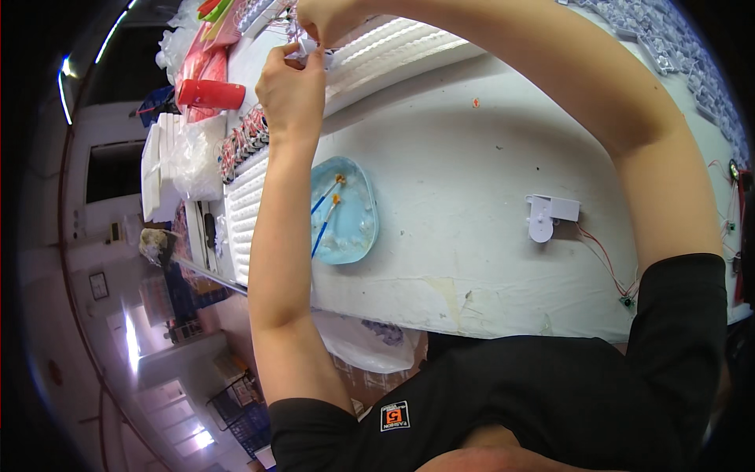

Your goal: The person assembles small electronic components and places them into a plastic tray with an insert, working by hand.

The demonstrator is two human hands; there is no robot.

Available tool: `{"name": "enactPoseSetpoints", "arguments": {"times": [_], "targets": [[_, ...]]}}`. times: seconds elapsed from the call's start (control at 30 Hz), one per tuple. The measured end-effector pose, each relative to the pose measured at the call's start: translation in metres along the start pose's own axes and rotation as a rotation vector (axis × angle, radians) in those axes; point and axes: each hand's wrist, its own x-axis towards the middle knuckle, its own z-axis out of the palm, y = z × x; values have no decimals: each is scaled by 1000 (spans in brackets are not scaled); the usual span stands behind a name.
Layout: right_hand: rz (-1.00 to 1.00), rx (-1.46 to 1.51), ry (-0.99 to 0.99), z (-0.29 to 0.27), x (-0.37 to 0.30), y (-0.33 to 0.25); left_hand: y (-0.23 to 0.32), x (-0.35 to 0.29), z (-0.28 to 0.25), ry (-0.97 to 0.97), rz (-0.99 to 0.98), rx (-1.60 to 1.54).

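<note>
Both hands meet at the far left of the table, near the upper edge of the view. My left hand (291, 90) is closed, thumb and fingers pinching a small white plastic part (302, 50). Right beside it, my right hand (330, 17) reaches across from the right with its fingers bent down to the same spot. Its fingertips are pressed together, and what they hold is hidden. Thin red and white wires (281, 17) lie just behind the hands. A white foam tray (393, 59) with ridged rows runs beneath and beside them.
A light blue dish (363, 245) holds two blue-handled brushes (322, 228). To the right lies a white plastic housing (541, 219) with red wires. A red cylinder (211, 94), wired parts (245, 141) and plastic bags (197, 161) crowd the left. Many pale plastic pieces (668, 47) cover the far right.
</note>
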Motion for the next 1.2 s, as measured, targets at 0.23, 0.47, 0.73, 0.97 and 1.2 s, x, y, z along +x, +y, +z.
{"name": "enactPoseSetpoints", "arguments": {"times": [0.23,0.47,0.73,0.97,1.2], "targets": [[-94,-41,95,36,8,14,-38,21,-9,126,-11,-307],[-93,-127,75,35,23,5,-43,19,-9,132,-51,-537],[-47,156,484,9,1,2,-37,33,-13,193,-96,-832],[-141,6,-93,29,1,-1,-43,43,-23,238,-118,-856],[-324,-138,-112,62,0,9,-48,31,-22,204,-114,-874]]}}
